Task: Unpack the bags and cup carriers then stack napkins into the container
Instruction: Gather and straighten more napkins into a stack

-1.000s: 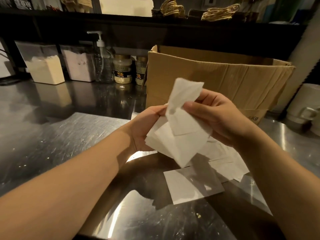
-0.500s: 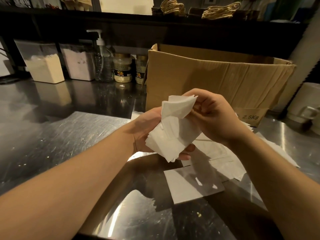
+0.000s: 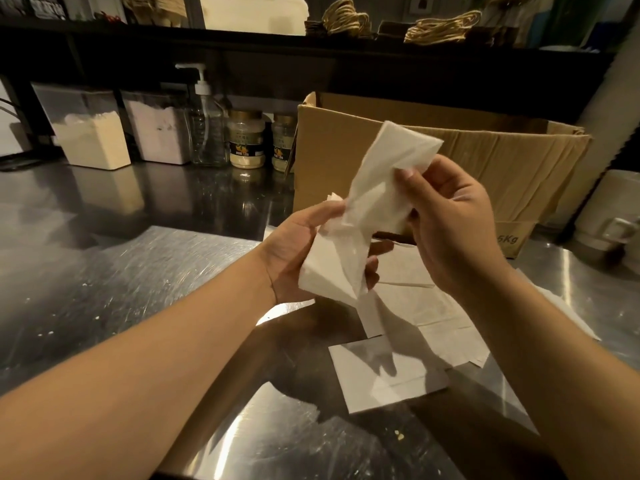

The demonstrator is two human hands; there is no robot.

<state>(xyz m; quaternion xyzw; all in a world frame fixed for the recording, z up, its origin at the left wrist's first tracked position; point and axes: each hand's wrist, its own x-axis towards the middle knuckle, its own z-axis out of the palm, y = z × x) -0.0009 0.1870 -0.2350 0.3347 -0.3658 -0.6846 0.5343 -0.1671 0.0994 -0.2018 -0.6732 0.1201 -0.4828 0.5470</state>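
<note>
A white paper napkin is being pinched between the thumb and curled fingers of the right hand, and it is being held up in front of the open cardboard box, with its upper end standing above the fingertips. A small stack of folded napkins is being gripped in the left hand, with the thumb laid over the top and the fingers curled beneath; the lower end of the raised napkin is being kept against that stack. Both hands are being held above the steel counter. Below and just right of them, flat white paper bags are lying overlapped on the counter, near the box's front. Further back along the wall, two powder-filled clear containers, a pump bottle and two gold-lidded jars are being kept side by side, left of the box.
</note>
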